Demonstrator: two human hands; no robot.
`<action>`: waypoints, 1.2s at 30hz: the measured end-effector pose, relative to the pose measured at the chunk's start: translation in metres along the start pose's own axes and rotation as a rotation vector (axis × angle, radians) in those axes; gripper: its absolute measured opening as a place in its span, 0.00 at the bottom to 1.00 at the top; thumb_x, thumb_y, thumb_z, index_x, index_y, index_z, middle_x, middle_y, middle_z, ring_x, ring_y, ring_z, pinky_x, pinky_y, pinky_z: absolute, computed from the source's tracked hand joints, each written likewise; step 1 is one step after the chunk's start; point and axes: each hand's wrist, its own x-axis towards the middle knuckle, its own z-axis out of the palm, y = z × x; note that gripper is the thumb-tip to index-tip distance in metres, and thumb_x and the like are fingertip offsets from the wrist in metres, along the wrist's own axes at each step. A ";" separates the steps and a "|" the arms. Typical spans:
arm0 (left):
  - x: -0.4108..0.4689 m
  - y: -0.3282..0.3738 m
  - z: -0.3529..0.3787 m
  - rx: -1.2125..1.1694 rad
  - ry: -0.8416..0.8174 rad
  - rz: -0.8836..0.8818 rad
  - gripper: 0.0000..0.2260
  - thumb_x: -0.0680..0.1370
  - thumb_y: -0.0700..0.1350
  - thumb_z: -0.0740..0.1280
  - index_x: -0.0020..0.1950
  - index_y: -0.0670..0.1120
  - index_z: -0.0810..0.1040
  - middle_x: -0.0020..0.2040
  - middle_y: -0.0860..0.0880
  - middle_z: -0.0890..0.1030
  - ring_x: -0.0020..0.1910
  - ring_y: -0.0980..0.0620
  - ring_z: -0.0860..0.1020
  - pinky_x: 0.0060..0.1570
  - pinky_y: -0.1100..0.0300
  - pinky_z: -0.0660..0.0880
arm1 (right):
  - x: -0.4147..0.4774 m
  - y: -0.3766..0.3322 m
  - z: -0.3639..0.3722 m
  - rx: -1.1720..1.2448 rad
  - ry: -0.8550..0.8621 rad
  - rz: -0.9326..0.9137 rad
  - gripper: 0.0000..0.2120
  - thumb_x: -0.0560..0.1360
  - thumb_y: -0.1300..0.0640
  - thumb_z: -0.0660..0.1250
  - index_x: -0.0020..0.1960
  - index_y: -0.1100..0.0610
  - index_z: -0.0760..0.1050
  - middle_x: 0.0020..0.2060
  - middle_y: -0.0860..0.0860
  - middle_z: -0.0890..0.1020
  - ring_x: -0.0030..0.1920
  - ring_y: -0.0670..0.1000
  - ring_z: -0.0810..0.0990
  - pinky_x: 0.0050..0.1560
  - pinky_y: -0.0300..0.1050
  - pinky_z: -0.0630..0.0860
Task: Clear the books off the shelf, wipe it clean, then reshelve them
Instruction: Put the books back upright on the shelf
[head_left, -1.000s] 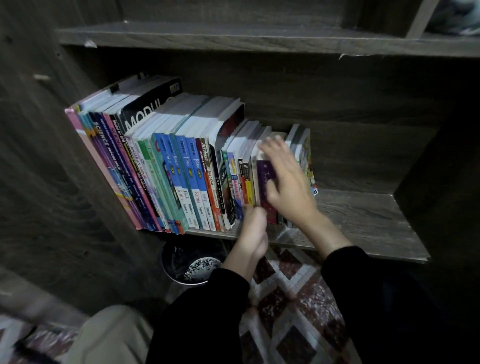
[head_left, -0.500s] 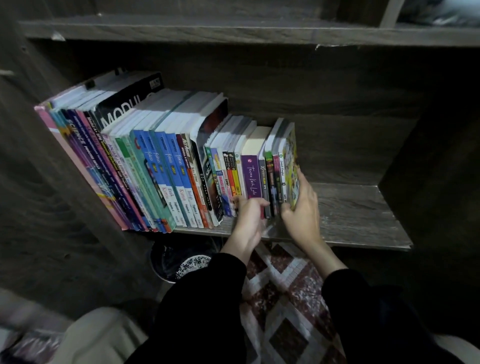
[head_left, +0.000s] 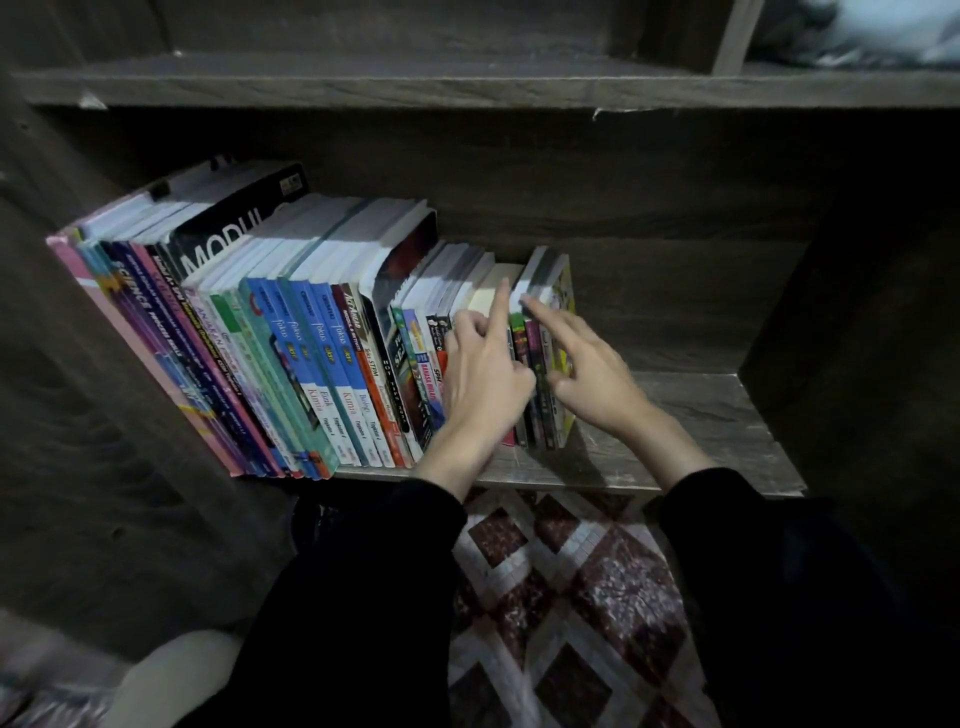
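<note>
1. Surface: a dark wood-grain shelf (head_left: 685, 415), its board bare at the right end. A second board (head_left: 467, 83) runs above it. A red-and-white patterned mat (head_left: 571, 597) covers the floor below.
2. Task items: the books (head_left: 363, 249) stand in one row on the shelf, from the left wall to about mid-board, leaning left.
3. Writing, left end: a purple spine (head_left: 139, 299) reads "SCIENCE". A black cover (head_left: 228, 244) reads "MODUL".
4. Writing, centre: the blue spines (head_left: 318, 338) are marked "Fokus", with "Kimia" legible lower down.
5. The left hand (head_left: 483, 379) lies against the small paperback spines. Its index finger is straight, with the tip at the top of a cream-paged book (head_left: 491, 291). The other fingers are curled, and it cannot be told whether this grip holds a book.
6. The right hand (head_left: 592, 374) has straight fingers and its grip is apart. The index tip touches the tops of the last spines, just beside the yellow-covered book (head_left: 565, 291) ending the row.
</note>
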 end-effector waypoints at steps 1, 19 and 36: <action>0.005 0.001 -0.002 0.065 -0.029 0.025 0.38 0.74 0.36 0.63 0.78 0.55 0.49 0.58 0.47 0.63 0.58 0.51 0.63 0.49 0.61 0.66 | 0.001 0.000 -0.002 -0.081 -0.019 0.006 0.42 0.72 0.66 0.61 0.76 0.35 0.49 0.77 0.50 0.57 0.74 0.55 0.62 0.65 0.56 0.70; -0.022 0.009 0.035 -0.172 0.293 0.128 0.11 0.79 0.39 0.63 0.61 0.40 0.70 0.53 0.41 0.76 0.47 0.46 0.78 0.44 0.55 0.77 | -0.011 0.009 -0.005 0.002 0.066 0.057 0.35 0.71 0.69 0.60 0.70 0.40 0.57 0.69 0.47 0.70 0.52 0.58 0.79 0.44 0.48 0.71; -0.037 -0.008 0.013 -0.261 0.079 -0.004 0.25 0.79 0.40 0.64 0.74 0.52 0.59 0.26 0.53 0.70 0.19 0.59 0.66 0.21 0.69 0.64 | -0.010 0.006 -0.003 -0.013 0.041 0.094 0.37 0.73 0.68 0.62 0.71 0.39 0.53 0.70 0.49 0.70 0.51 0.57 0.79 0.42 0.45 0.67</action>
